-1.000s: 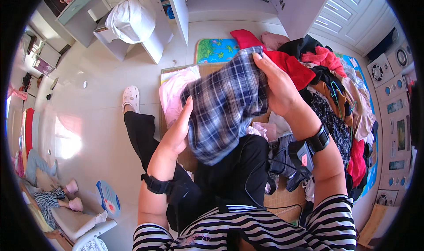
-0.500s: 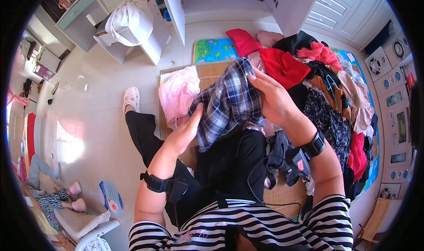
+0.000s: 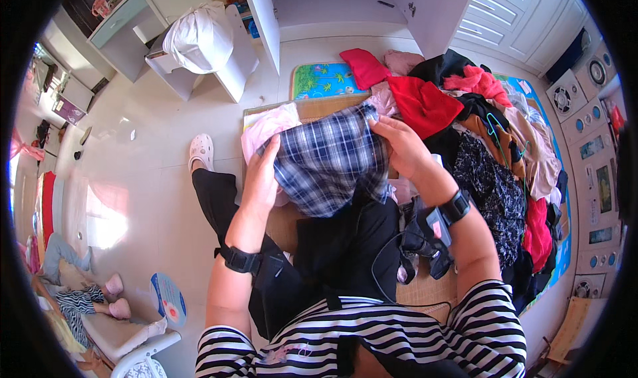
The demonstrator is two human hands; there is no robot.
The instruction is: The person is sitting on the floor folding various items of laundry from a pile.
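Note:
A blue-and-white plaid cloth garment (image 3: 332, 158) hangs stretched between my hands above my lap; its exact kind is unclear. My left hand (image 3: 262, 175) is closed on its left edge, thumb on top. At its upper right corner, my right hand (image 3: 404, 145) pinches the fabric. Behind the plaid garment lies a pale pink garment (image 3: 266, 126), partly covered by it. To the right of my right hand spreads a heap of clothes, with a red garment (image 3: 425, 105) and a black-and-white patterned one (image 3: 488, 195).
A woven mat (image 3: 425, 291) lies under the clothes, over a blue printed play mat (image 3: 323, 79). An open cabinet (image 3: 339, 9) stands ahead. A white bag (image 3: 199, 39) sits on a stool-like unit at the far left. At lower left, another person's legs show beside a chair.
The plaid garment has been spread wider and flatter. My left hand has moved up and left along its edge, while my right hand stays near the upper right corner.

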